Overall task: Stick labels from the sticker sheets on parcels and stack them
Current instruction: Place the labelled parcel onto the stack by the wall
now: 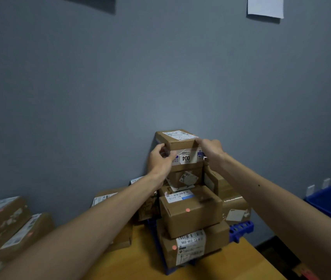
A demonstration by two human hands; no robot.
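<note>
Gripping top parcel [177,140] at both near corners. The left hand [159,158] curls its fingers round the left edge, and the right hand [211,148] pinches the right corner. The parcel lies between the hands with its long axis left to right, neither hand nearer. It rests on the 004 box [187,158], atop the stack [189,215] by the wall. Judgement: square the edges before letting go, because the tower is tall and uneven.

Both hands [160,158] [211,148] seemingly grip the top parcel [177,139].
</note>
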